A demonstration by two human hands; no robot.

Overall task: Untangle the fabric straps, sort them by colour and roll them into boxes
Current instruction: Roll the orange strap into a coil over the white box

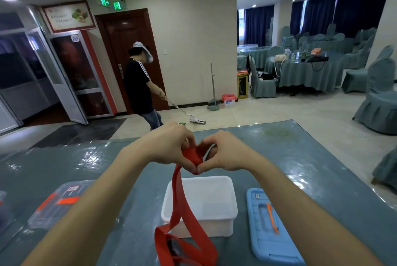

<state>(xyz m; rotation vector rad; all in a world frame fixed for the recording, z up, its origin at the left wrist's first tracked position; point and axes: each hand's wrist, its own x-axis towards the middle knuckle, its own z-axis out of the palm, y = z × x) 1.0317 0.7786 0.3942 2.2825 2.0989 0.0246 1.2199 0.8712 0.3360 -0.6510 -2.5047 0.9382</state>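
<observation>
- Both hands are working just above the grey-green covered table [300,158], past the far side of the box at the middle of the near edge.
- The left hand [169,145] is gripping the started coil of a flat red fabric strap [177,197], fingers curled round it.
- The right hand [223,154] is pinching the same coil from the other side. The two thumb tips are meeting underneath.
- The strap's tail is hanging down across the left side of a white rectangular plastic box [206,201] and is pooling in loose loops at the table's near edge.
- Something dark is lying in those loops; I cannot tell what.
- My reading: rolling is only beginning, with most of the strap unwound.
- To do it well: hold the band flat with its edges lined up, and have the thumbs holding tension while the fingers feed.
- Any twist in the lower loops needs shaking out before it reaches the coil.
- A blue rubbery lid [270,229] is lying towards the near right corner.
- A clear lidded box [55,205] is sitting towards the near left corner.
</observation>
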